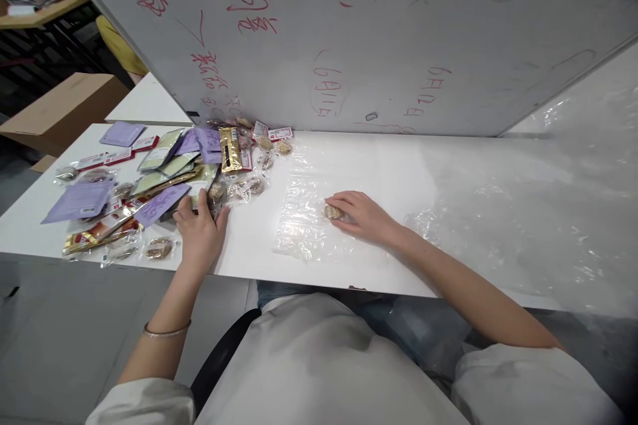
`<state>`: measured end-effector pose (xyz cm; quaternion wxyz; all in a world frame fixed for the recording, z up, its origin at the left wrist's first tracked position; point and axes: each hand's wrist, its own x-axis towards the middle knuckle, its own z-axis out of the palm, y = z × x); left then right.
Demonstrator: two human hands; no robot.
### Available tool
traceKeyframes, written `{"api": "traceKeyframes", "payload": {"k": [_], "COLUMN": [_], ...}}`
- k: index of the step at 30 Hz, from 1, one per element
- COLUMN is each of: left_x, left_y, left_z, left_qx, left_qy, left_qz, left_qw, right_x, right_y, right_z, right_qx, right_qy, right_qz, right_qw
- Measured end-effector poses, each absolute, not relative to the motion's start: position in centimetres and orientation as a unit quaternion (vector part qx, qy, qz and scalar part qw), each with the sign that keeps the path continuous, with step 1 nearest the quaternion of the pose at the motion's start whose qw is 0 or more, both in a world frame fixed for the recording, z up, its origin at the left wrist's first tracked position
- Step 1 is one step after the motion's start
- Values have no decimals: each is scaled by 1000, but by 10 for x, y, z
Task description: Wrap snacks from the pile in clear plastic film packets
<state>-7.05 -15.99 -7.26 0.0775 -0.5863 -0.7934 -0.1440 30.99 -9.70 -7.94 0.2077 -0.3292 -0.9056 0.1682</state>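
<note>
Both hands down on the white worktop (379, 166).
Left hand (200, 229) presses into the heap of purple and gold sachets (164, 172); right hand (361, 214) covers a small brown wrapped biscuit (332, 212) on a clear plastic bag (304, 212).

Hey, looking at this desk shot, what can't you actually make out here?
Head view only:
- What the left hand grips: its own fingers and the heap of purple and gold snack packets hide it.
- The small brown snack on the clear plastic bag: partly covered by the right hand.
- Red writing on the white board: too smeared to read.
- Packet labels: too small.
</note>
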Motion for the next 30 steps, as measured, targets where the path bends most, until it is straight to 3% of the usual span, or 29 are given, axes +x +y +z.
{"api": "traceKeyframes", "payload": {"k": [7, 12, 17, 30], "left_x": [-59, -87, -118, -95], "left_y": [-179, -207, -209, -152], "left_z": [-59, -55, -58, -57], "left_qx": [-573, -448, -412, -516], "left_qy": [-799, -860, -888, -847], "left_qz": [-157, -211, -202, -122], "left_qw": [87, 125, 0, -42], "right_x": [310, 311, 311, 309], "right_y": [-96, -96, -96, -96], "right_z": [-81, -81, -82, -82], "right_qx": [-335, -335, -340, -349], "right_qy": [-901, -900, -897, -894], "right_qz": [178, 181, 189, 182], "right_qw": [212, 213, 211, 213]}}
